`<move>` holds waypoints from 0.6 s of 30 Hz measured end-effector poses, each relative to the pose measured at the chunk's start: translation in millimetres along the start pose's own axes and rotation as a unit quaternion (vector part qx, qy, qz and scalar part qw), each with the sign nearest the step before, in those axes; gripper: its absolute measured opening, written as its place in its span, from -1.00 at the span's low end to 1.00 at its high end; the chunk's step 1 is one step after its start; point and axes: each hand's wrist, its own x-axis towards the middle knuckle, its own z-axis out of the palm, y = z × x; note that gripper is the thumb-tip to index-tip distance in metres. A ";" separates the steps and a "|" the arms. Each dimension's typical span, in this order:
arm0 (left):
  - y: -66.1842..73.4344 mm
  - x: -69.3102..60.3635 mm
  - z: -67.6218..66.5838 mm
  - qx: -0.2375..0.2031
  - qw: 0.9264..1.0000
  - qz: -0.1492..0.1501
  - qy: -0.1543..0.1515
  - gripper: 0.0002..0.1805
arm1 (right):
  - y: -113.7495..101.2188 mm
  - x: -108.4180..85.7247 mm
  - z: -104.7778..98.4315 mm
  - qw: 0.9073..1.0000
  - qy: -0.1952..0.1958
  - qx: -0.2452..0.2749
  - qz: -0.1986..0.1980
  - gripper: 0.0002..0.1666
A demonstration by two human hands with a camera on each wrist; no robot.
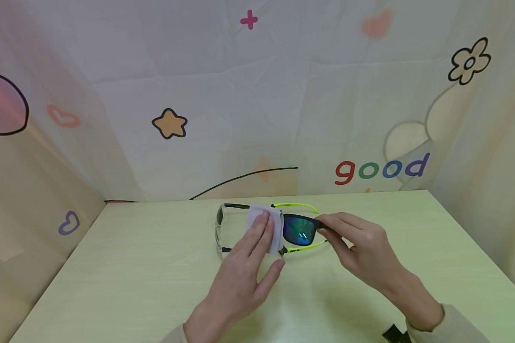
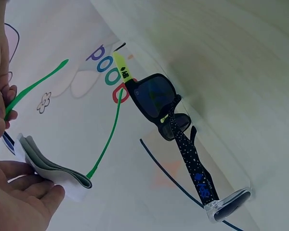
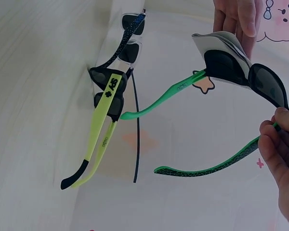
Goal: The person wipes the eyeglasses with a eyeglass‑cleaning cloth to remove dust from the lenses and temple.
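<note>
One pale green bench [image 1: 124, 267] carries the work; its surface appears smooth, with soft shadow at the near side. A light printed sheet [image 1: 262, 105] rises behind it, creased horizontally and marked with a star [image 1: 169, 124], hearts, a flower and the word "good" [image 1: 382, 166]. Fabric of the same kind closes both sides.

The mirrored sunglasses [image 1: 299, 229] are held in the air above the bench, near its centre. Their long axis runs left to right across the head view, blue-green lens front towards the person. Their green temple arms [image 3: 172, 92] are unfolded and extend away from the lens front.

The right hand [image 1: 365, 243] has thumb and fingers clamped on the outer end of the frame. The left hand [image 1: 244, 271] has two fingers extended, lying together on a folded white cloth [image 1: 277, 231] that covers the other lens; its thumb stands apart.

Two further pairs rest on the bench, fronts leftward and arms rightward: clear-framed sunglasses [image 3: 129, 52] and, beside them, yellow-armed sunglasses [image 3: 98, 122].
</note>
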 end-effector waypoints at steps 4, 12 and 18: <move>-0.9 -0.3 -0.1 0.004 1.000 -0.006 -0.002 -0.29 | 0.7 -0.1 -0.9 1.000 0.012 -0.004 -0.008 -0.50; -6.5 -3.1 1.8 0.007 1.000 -0.018 -0.004 -0.28 | 2.7 -2.1 -1.7 1.000 0.024 -0.014 -0.014 -0.49; -10.0 -4.5 1.4 0.000 0.999 -0.035 -0.013 -0.28 | 4.2 -2.2 -3.0 0.999 0.033 -0.021 -0.021 -0.49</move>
